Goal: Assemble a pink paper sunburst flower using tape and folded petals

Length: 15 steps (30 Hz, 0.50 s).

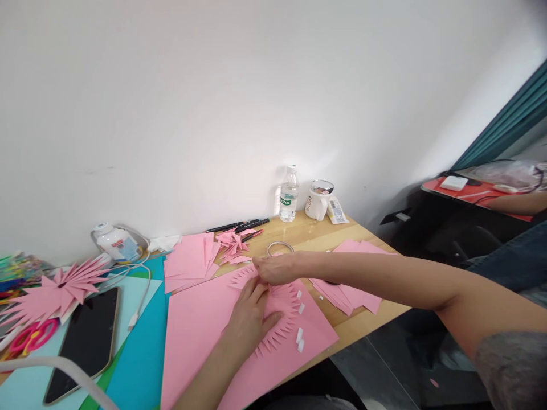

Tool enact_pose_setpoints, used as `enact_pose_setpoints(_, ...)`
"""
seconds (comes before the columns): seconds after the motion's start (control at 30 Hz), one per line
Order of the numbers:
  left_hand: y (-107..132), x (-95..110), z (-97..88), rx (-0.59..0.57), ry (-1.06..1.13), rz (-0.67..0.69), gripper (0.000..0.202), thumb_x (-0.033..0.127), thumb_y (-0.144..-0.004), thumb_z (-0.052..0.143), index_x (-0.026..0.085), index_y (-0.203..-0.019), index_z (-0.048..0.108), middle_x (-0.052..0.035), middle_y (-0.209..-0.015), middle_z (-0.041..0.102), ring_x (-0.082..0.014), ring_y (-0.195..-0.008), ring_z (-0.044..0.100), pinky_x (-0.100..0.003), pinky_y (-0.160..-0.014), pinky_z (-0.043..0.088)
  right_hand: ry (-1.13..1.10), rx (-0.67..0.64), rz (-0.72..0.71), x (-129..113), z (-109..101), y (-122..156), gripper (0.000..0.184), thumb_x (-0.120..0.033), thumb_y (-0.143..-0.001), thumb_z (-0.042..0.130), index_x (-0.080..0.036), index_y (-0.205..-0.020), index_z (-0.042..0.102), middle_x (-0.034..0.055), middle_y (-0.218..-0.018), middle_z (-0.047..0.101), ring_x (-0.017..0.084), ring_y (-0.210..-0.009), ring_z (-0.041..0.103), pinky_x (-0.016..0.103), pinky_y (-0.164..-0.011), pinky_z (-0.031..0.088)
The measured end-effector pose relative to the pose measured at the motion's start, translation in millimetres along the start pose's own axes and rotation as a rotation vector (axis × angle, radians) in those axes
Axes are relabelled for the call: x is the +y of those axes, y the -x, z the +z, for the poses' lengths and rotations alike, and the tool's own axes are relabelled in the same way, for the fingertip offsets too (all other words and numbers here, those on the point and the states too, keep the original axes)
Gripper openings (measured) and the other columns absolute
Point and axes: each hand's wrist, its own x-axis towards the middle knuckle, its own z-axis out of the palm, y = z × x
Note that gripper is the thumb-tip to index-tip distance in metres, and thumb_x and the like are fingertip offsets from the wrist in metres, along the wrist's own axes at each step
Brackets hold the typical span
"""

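My left hand (251, 319) lies flat with fingers spread on a spiky pink paper fan (280, 316) that rests on a large pink sheet (200, 336). My right hand (276, 269) reaches across from the right and pinches the top edge of the fan with closed fingers. Small white tape pieces (299, 339) sit on the sheet beside the fan.
Stacks of pink paper (190, 259), (354, 285), a tape ring (280, 247), pens (239, 226), a water bottle (289, 195), a mug (319, 200). At left lie a finished pink fan (60, 287), a phone (88, 341), pink scissors (34, 336), a jar (116, 244). Table edge runs at right.
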Motion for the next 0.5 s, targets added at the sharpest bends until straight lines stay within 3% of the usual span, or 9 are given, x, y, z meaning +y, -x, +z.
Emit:
enact_pose_setpoints(0.1,1.1,-0.9,0.7,0.007,-0.021,0.006,0.042,0.031,-0.076,0.067,0.016,-0.113,0.058,-0.0124,-0.109,0.064,-0.0329,-0.114,0.053,-0.052,-0.092,0.049,-0.006,-0.033,0.013,4.2,-1.0,-1.6,0.024,-0.008,-0.081,0.048,-0.01,-0.062,0.064,0.0101,-0.064,0.057,0.021,-0.08,0.049,0.027,-0.064,0.038)
enact_pose_setpoints(0.3,1.6,-0.8,1.9,-0.003,-0.03,0.005,0.04,0.033,-0.075,0.068,0.018,-0.112,0.06,-0.0117,-0.109,0.065,-0.033,-0.113,0.054,-0.052,-0.092,0.049,-0.062,-0.044,0.082,12.8,-6.6,0.7,0.023,-0.014,-0.08,0.048,-0.007,-0.072,0.068,0.0119,-0.07,0.06,0.019,-0.076,0.048,0.025,-0.056,0.034)
enact_pose_setpoints(0.5,1.0,0.9,1.4,-0.002,-0.037,-0.003,0.037,0.033,-0.075,0.068,0.016,-0.108,0.061,-0.0115,-0.107,0.065,-0.033,-0.11,0.055,-0.052,-0.09,0.051,-0.119,-0.07,0.079,15.3,-14.8,3.7,0.022,-0.017,-0.08,0.049,-0.011,-0.073,0.069,0.0035,-0.065,0.06,0.012,-0.059,0.043,0.023,-0.053,0.03)
